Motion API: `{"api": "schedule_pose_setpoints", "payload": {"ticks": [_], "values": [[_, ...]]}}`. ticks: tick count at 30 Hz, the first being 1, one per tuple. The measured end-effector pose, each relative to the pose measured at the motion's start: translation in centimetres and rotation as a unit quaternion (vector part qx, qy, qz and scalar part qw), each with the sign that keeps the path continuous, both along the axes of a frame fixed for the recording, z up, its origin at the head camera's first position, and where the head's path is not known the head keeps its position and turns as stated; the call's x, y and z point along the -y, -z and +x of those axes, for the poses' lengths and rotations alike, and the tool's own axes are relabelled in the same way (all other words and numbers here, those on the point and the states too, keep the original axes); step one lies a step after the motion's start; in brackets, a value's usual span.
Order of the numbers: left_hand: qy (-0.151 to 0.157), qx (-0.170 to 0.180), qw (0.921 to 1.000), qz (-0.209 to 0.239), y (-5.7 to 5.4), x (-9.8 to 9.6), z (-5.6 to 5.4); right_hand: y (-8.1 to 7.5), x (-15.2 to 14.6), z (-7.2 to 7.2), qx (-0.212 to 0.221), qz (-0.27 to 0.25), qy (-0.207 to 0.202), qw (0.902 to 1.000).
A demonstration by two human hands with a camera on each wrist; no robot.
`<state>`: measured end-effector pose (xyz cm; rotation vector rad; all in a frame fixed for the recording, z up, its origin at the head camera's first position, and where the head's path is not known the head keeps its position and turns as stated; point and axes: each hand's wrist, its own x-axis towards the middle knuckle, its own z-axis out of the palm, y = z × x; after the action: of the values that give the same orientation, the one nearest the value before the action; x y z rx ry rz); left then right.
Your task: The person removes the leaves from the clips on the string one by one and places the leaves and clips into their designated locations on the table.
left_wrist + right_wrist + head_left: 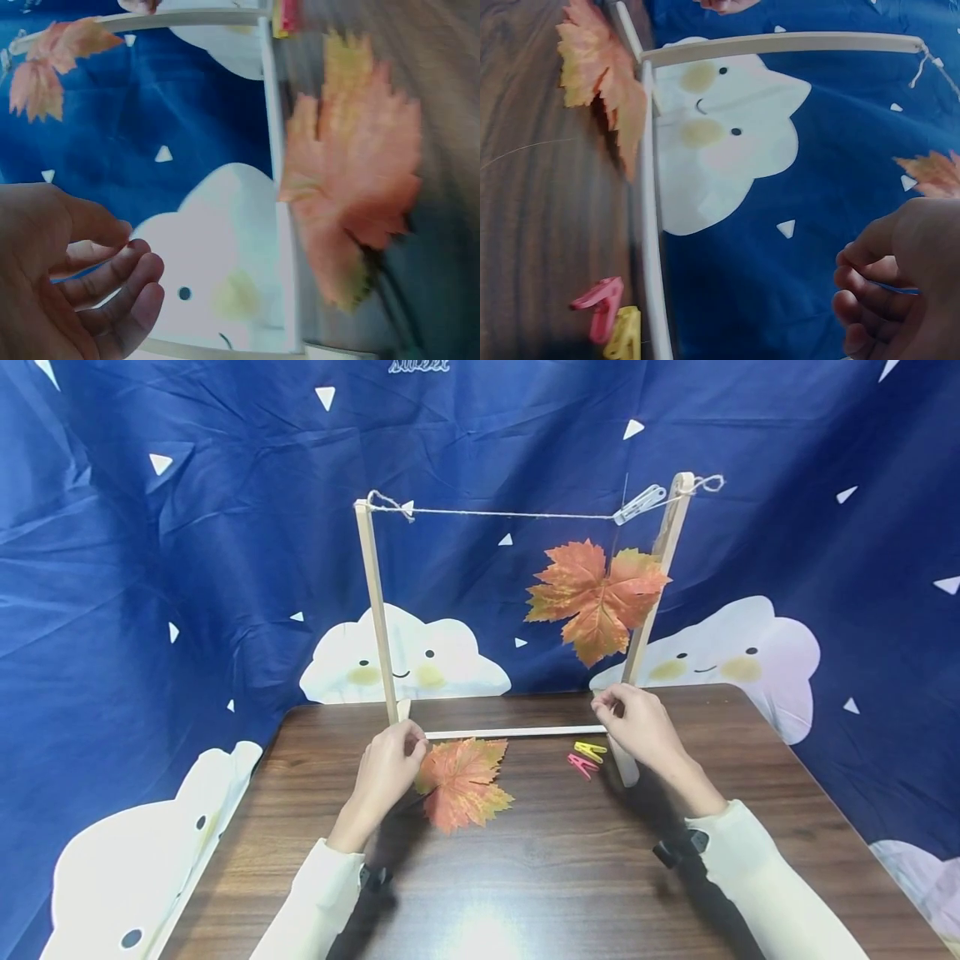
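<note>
My left hand (392, 756) hovers by the foot of the frame's left post, fingers loosely bent and holding nothing. Just right of it an orange maple leaf (463, 783) lies on the table, its dark stem (394, 300) showing in the left wrist view. My right hand (637, 722) is near the lower right post, its thumb close to the fingertips and nothing visible between them. Above that hand a second maple leaf (600, 597) hangs from the string (510, 514), its stem at a white clothespin (640, 504). A pink clothespin (582, 766) and a yellow clothespin (591, 750) lie left of the right hand.
A wooden frame stands toward the back of the brown table (540, 877), with a left post (377, 610), a right post (647, 627) and a low white crossbar (517, 732). Behind it hangs a blue cloth (465, 435) printed with clouds and triangles.
</note>
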<state>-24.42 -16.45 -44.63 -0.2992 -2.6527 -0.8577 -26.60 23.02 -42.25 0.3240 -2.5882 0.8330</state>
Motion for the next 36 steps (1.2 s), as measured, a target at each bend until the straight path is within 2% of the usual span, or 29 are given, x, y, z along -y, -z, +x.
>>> {"api": "schedule_pose_setpoints", "payload": {"ticks": [9, 15, 19, 23, 30, 36], "values": [[0.024, -0.004, 0.9995, 0.02, -2.7, -1.7, -0.5, -2.9, 0.5, 0.1, -0.02, 0.001, -0.017, 0.9997], [0.058, -0.021, 0.9974, 0.038, -4.6, -3.3, -1.0, -5.0, 0.8, -0.2, -0.029, 0.003, -0.03, 0.9991], [0.082, -0.038, 0.9943, 0.057, -5.8, -4.4, -1.3, -6.4, 1.0, -0.2, -0.038, 0.004, -0.04, 0.9984], [0.094, -0.031, 0.9913, 0.087, -6.9, -5.6, -1.4, -7.9, 1.2, -0.3, -0.038, -0.003, -0.048, 0.9981], [0.13, -0.015, 0.9788, 0.158, -9.1, -7.6, -1.5, -10.7, 1.4, -0.5, -0.067, -0.004, -0.044, 0.9968], [0.165, -0.027, 0.9672, 0.191, -11.1, -9.4, -1.7, -13.0, 1.6, -1.1, -0.084, -0.003, -0.038, 0.9957]]}}
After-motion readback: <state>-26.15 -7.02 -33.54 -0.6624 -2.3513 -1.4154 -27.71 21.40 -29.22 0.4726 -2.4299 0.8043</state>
